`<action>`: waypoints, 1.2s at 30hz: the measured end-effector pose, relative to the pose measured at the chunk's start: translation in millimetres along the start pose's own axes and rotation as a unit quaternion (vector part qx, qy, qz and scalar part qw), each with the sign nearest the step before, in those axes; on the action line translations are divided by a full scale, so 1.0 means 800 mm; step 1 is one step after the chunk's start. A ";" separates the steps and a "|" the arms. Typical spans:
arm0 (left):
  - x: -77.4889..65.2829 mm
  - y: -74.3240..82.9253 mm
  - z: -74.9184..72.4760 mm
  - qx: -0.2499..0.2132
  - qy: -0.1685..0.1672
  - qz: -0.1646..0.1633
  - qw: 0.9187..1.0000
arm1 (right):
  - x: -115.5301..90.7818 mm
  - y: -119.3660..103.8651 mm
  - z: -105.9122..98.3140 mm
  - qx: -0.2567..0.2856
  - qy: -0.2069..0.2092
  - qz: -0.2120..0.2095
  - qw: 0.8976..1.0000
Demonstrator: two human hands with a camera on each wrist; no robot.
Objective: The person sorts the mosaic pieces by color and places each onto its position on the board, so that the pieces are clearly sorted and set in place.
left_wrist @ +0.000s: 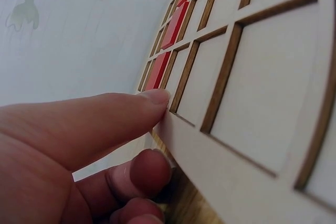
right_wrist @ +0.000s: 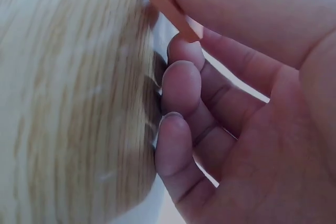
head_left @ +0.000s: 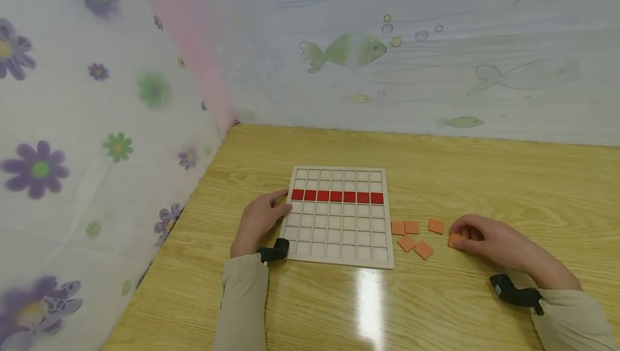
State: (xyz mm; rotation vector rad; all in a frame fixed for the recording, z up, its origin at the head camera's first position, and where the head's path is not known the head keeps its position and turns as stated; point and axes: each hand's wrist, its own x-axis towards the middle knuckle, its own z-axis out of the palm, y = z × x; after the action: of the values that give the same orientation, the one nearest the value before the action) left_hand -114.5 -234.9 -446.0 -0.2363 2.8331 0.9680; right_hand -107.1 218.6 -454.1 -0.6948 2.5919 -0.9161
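A pale wooden grid board (head_left: pixel 334 265) lies flat on the table with a full row of red square tiles (head_left: pixel 336 196) across its upper part. My left hand (head_left: pixel 259 219) holds the board's left edge; in the left wrist view the thumb (left_wrist: pixel 142 109) lies on the frame close to the row's end, with other fingers curled beside the edge. To the right of the board, my right hand (head_left: pixel 499 240) pinches an orange square tile (right_wrist: pixel 170 4) between thumb and fingers. Its other fingertips (right_wrist: pixel 176 145) are curled close to the tabletop. Several loose orange tiles (head_left: pixel 423 250) lie between board and right hand.
The wood-grain table (head_left: pixel 310 308) meets a wall sheet printed with fish (head_left: pixel 356 49) at the back. At the left stands a flower-patterned sheet (head_left: pixel 39 168) along the table's edge. Dark wrist cameras (head_left: pixel 515 292) jut out over the table from both sleeves.
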 end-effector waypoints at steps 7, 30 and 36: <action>-0.001 -0.002 -0.002 0.001 0.000 -0.004 1.000 | 0.002 0.001 -0.003 -0.008 -0.007 0.015 1.000; 0.002 -0.004 0.001 0.007 -0.005 0.005 1.000 | 0.019 -0.017 0.020 0.159 0.041 0.005 0.986; 0.004 -0.006 0.000 0.001 -0.004 0.007 1.000 | 0.026 -0.030 0.023 0.175 0.046 -0.005 0.984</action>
State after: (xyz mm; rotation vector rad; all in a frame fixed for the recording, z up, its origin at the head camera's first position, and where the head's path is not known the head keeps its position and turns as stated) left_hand -116.8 -238.8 -449.3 -0.2111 2.8313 0.9675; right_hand -108.5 182.2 -455.1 -0.5796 2.4112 -1.3910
